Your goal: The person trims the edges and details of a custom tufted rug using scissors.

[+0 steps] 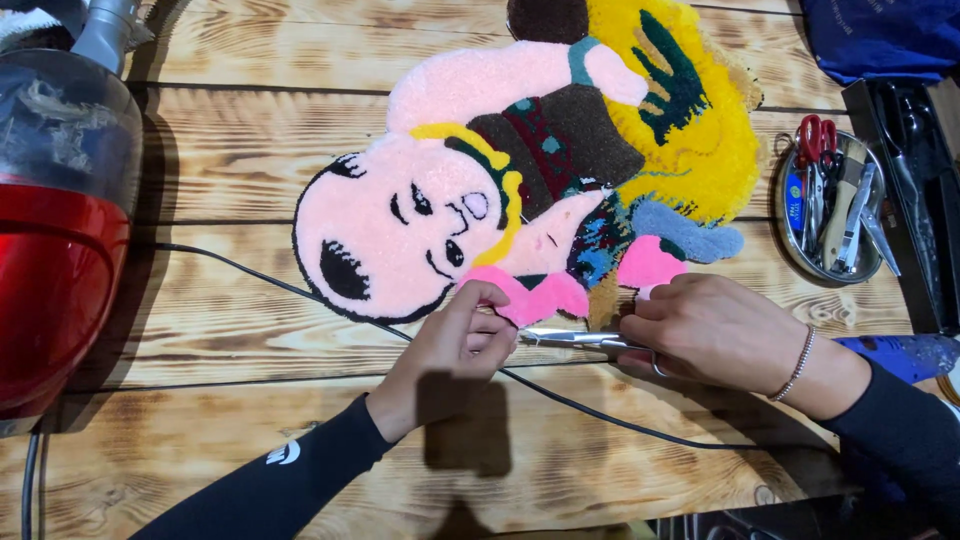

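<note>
A tufted rug (pixel 520 170) shaped like a cartoon figure in pink, yellow, brown and blue lies on a wooden table (pixel 230 300). My left hand (pixel 450 345) pinches the rug's lower pink edge with its fingertips. My right hand (pixel 715 330) grips a pair of metal scissors (pixel 575 340), whose blades point left toward my left fingers at the rug's edge. A beaded bracelet circles my right wrist. Both arms wear black sleeves.
A red and clear vacuum canister (pixel 60 220) stands at the left edge. A black cable (pixel 560 400) runs across the table under my hands. A round metal tray (pixel 830 210) at the right holds red-handled scissors and other tools. A blue bag (pixel 880 35) sits at the top right.
</note>
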